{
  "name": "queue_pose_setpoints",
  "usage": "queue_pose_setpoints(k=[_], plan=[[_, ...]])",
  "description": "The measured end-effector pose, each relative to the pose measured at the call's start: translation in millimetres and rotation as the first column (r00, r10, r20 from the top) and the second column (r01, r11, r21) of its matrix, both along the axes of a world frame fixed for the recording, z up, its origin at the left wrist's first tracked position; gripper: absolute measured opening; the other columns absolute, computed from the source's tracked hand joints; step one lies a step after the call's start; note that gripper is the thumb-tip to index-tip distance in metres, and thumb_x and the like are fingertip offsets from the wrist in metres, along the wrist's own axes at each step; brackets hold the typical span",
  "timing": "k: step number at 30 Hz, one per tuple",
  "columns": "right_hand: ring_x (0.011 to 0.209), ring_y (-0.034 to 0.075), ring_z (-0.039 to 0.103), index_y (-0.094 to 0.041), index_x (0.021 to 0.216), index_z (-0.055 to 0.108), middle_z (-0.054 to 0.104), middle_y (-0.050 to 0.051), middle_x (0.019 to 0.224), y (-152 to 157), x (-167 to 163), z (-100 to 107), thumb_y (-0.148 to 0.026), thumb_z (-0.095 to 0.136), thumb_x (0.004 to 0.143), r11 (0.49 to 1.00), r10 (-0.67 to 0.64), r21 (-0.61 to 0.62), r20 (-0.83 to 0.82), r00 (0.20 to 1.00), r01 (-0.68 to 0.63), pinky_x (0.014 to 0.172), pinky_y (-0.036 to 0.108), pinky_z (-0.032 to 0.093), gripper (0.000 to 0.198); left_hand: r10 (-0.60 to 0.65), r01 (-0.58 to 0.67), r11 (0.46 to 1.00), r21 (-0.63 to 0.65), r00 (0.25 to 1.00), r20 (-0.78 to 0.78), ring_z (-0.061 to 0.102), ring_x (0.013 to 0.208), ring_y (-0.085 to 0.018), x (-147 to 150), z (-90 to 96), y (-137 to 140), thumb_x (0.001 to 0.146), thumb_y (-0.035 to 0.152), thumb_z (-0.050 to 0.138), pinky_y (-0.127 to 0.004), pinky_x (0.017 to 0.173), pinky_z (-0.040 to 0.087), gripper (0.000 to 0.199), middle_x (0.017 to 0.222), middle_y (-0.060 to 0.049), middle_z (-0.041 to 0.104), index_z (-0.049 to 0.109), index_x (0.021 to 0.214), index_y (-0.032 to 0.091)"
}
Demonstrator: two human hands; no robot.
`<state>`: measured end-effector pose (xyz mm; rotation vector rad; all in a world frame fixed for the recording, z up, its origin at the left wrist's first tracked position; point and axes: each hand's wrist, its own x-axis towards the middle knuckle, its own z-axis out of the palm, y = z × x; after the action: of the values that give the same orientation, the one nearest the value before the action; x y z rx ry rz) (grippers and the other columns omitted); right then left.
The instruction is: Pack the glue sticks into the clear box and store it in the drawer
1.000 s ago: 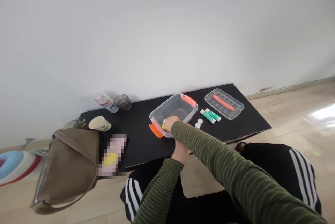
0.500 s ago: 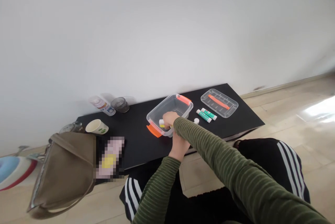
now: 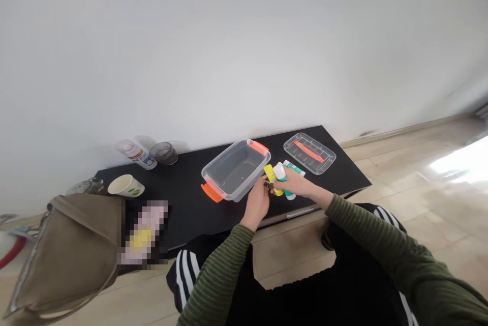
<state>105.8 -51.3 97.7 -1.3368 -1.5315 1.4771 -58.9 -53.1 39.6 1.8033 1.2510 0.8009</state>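
My right hand (image 3: 295, 182) is closed around a green-and-white glue stick (image 3: 281, 173), held at a tilt to the right of the bin. Against it leans a yellow glue stick (image 3: 270, 172), between my two hands; its lower part is partly covered by fingers. My left hand (image 3: 258, 203) has its fingers pinched by the yellow stick, on a small dark thing (image 3: 269, 184) too small to name. Another green glue stick (image 3: 295, 167) lies just behind my right hand. The clear plastic bin (image 3: 213, 169) with orange latches stands uncovered to the left of both hands.
The clear lid (image 3: 328, 155) with an orange handle lies at the right of the black table (image 3: 183, 219). Leftward stand a paper cup (image 3: 126, 186), a dark glass (image 3: 163, 153) and a spray can (image 3: 137, 154). A brown bag (image 3: 76, 244) hangs over the left end.
My right hand has come out of the bin and moved right, to the glue sticks. The yellow stick is now outside the bin. My left hand is still near the bin's front right corner.
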Motion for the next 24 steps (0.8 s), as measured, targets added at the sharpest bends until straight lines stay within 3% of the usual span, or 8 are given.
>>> queue_pose_setpoints(k=[2,5,7,11,15,18,20,24], plan=[[0.075,0.019,0.07,-0.019,0.086,0.06,0.072,0.002,0.079,-6.4,12.9,-11.3,-0.02,0.065,0.069,0.998,0.005,-0.061,-0.052,0.999,-0.008,0.073,0.031,0.057,0.018,0.042,-0.039,0.997,-0.063,0.997,0.057,0.066,0.082,-0.016,8.3,-1.7,-0.1,0.097,0.019,0.032,-0.031,0.079,0.053,0.034,0.096,-0.005,0.07,0.058,0.12,0.02],[0.076,0.018,0.07,-0.019,0.087,0.063,0.073,0.001,0.079,-10.7,25.9,-27.3,-0.021,0.068,0.068,0.99,0.099,-0.1,-0.003,0.995,-0.099,0.074,0.03,0.056,0.02,0.116,-0.109,0.991,-0.08,0.989,0.094,0.064,0.072,-0.016,19.1,-3.0,3.6,0.102,0.032,0.026,-0.029,0.069,0.052,0.04,0.086,-0.004,0.069,0.06,0.117,0.019],[0.076,0.016,0.068,-0.018,0.087,0.065,0.072,0.0,0.08,-12.3,31.0,-36.6,-0.022,0.07,0.067,0.982,0.165,-0.101,0.064,0.984,-0.158,0.073,0.027,0.054,0.021,0.07,-0.067,0.997,-0.037,0.994,0.079,0.064,0.074,-0.016,23.1,-0.4,6.4,0.103,0.038,0.019,-0.028,0.068,0.051,0.05,0.086,-0.005,0.069,0.064,0.113,0.019],[0.067,0.012,0.058,-0.017,0.071,0.062,0.063,-0.004,0.066,-14.2,35.7,-49.6,-0.019,0.073,0.061,0.977,0.21,-0.089,0.241,0.948,-0.194,0.061,0.02,0.045,0.015,-0.206,0.226,0.97,0.092,0.96,-0.188,0.066,0.092,-0.019,25.4,10.8,7.3,0.099,0.044,0.036,-0.029,0.081,0.05,0.04,0.094,-0.005,0.071,0.068,0.106,0.023],[0.062,0.009,0.051,-0.016,0.067,0.06,0.057,-0.007,0.062,-14.3,37.8,-55.2,-0.015,0.072,0.06,0.969,0.232,-0.139,0.239,0.943,-0.203,0.055,0.019,0.038,0.013,-0.273,0.338,0.939,0.058,0.839,-0.47,0.068,0.09,-0.022,26.8,15.3,6.6,0.091,0.047,0.052,-0.029,0.078,0.048,0.029,0.093,-0.004,0.073,0.066,0.107,0.026],[0.064,0.009,0.053,-0.017,0.075,0.062,0.06,-0.006,0.068,-11.4,36.5,-56.1,-0.016,0.072,0.06,0.973,0.205,-0.151,0.221,0.954,-0.174,0.058,0.019,0.04,0.018,-0.196,0.263,0.964,0.049,0.82,-0.538,0.069,0.083,-0.022,27.3,12.6,7.8,0.093,0.045,0.049,-0.028,0.072,0.045,0.028,0.086,-0.003,0.073,0.063,0.108,0.026],[0.07,0.011,0.057,-0.017,0.084,0.062,0.064,-0.004,0.076,-8.7,33.2,-54.8,-0.018,0.074,0.06,0.986,0.161,-0.086,0.245,0.956,-0.144,0.062,0.02,0.043,0.027,-0.107,0.159,0.986,0.056,0.848,-0.519,0.068,0.08,-0.021,27.2,10.9,9.1,0.096,0.044,0.043,-0.027,0.068,0.042,0.027,0.082,-0.002,0.071,0.06,0.107,0.025],[0.074,0.017,0.062,-0.019,0.1,0.058,0.068,0.001,0.084,-8.4,24.3,-47.8,-0.027,0.075,0.06,0.99,0.069,0.072,0.486,0.871,-0.118,0.063,0.024,0.043,0.044,0.022,-0.013,1.0,0.025,0.917,-0.397,0.065,0.07,-0.019,27.7,7.4,11.8,0.1,0.043,0.034,-0.025,0.062,0.037,0.029,0.073,0.001,0.066,0.056,0.099,0.024]])
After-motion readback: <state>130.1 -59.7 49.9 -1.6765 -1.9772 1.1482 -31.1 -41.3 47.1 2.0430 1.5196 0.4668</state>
